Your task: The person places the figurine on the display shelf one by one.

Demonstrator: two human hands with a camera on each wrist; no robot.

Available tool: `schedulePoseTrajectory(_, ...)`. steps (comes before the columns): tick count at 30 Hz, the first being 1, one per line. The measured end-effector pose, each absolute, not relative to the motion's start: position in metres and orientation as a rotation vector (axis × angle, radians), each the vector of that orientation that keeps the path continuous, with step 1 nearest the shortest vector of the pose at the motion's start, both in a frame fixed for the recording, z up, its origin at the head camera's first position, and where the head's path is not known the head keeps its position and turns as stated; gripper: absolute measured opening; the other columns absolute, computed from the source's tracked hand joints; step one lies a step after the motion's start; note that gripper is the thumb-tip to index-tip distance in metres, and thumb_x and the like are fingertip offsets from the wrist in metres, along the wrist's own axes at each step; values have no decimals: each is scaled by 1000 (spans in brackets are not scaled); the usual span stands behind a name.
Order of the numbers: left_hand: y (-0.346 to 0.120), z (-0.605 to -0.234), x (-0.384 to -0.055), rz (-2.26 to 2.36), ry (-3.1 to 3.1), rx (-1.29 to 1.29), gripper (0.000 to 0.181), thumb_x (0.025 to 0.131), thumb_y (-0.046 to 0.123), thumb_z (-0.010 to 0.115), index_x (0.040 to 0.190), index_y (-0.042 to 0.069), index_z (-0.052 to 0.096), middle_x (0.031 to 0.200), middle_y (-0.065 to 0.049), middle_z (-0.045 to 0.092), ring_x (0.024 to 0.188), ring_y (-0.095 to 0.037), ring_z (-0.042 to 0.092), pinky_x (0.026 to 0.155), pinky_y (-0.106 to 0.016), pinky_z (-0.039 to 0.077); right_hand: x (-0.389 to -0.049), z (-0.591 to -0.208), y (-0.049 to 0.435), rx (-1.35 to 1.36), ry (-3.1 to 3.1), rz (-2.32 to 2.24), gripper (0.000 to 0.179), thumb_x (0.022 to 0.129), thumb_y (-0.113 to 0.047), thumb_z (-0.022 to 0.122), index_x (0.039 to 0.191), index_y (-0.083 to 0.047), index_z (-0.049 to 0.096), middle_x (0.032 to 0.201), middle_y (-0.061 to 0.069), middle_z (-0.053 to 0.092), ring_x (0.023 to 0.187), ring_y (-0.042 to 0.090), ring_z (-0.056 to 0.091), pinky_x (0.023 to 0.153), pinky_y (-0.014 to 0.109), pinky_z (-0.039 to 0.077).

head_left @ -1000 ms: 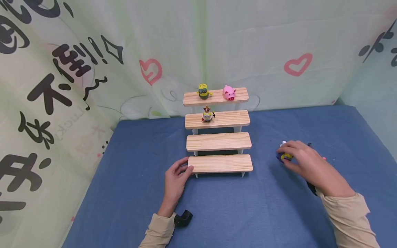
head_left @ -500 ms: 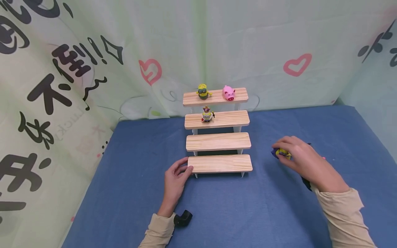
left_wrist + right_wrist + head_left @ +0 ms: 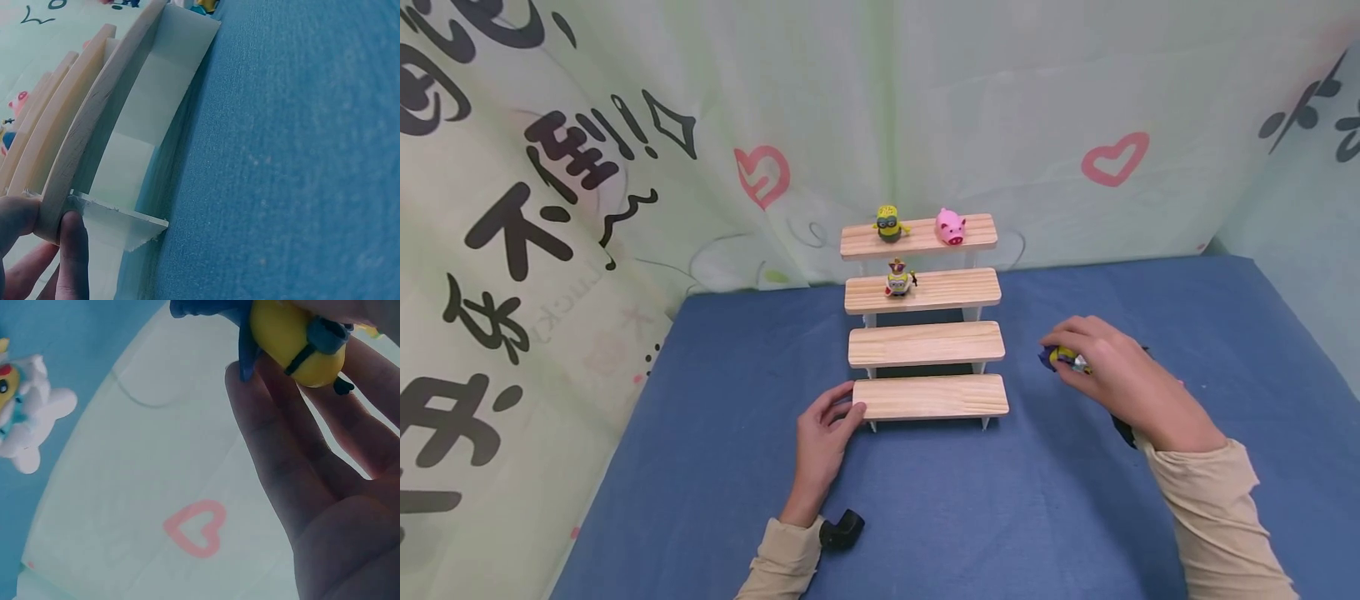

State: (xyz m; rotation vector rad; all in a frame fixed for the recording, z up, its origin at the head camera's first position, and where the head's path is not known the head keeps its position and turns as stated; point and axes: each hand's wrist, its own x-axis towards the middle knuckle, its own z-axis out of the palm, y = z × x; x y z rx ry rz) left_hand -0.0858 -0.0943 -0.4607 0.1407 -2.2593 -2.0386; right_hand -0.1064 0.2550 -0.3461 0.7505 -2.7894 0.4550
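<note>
My right hand [image 3: 1112, 379] holds a small yellow minion figurine [image 3: 290, 340] with goggles and a dark blue part at one end. It is to the right of a wooden four-step display stand [image 3: 932, 397], over the blue cloth. Thumb and fingers pinch the figurine's sides; part of it is hidden behind them. At the left end of the stand's lowest board, my left hand [image 3: 822, 446] grips the wood between thumb and fingers, as the left wrist view shows from below.
A minion [image 3: 888, 224] and a pink pig [image 3: 951, 227] stand on the top step, a crowned minion [image 3: 898, 279] on the second. In the right wrist view, a white figurine [image 3: 37, 412] lies on blue cloth. A printed curtain [image 3: 985, 108] hangs behind.
My right hand has moved left with the minion figurine, toward the stand. The left hand stays at the lowest board's end.
</note>
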Motion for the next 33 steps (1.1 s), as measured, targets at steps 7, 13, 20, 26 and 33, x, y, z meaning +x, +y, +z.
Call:
schedulePoseTrajectory(7,-95,-461,-85,-2037,-2263,145,42,89,14,75,128,5,64,120,-16,68,98,-25,71,80,-21,57,-109,-342,250,755,-2788,463,32,76,5,81,107,2,72,106,16,66,98,31,60,76,48,56)
schedulePoseTrajectory(13,-94,-461,-85,-2045,-2255,131,41,89,13,75,128,4,64,121,-16,67,98,-26,71,80,-21,57,-112,-339,246,785,-2749,481,32,75,5,82,106,1,72,106,14,66,98,29,61,77,46,56)
schedulePoseTrajectory(20,-94,-461,-87,-2042,-2245,125,42,90,12,74,129,3,63,122,-17,67,98,-26,71,80,-22,57,-116,-333,240,814,-2703,472,33,75,6,81,106,1,72,106,14,66,97,29,60,74,45,57)
schedulePoseTrajectory(26,-94,-461,-87,-2043,-2243,127,41,89,12,75,128,3,64,122,-17,67,99,-26,70,80,-21,57,-117,-328,236,826,-2669,494,32,75,7,81,105,1,72,106,13,66,98,29,60,75,46,56)
schedulePoseTrajectory(33,-94,-461,-86,-2049,-2243,128,41,89,12,75,128,3,64,122,-17,67,99,-26,71,80,-22,57,-121,-319,229,862,-2641,529,33,75,8,80,107,2,71,106,14,65,99,29,60,76,47,56)
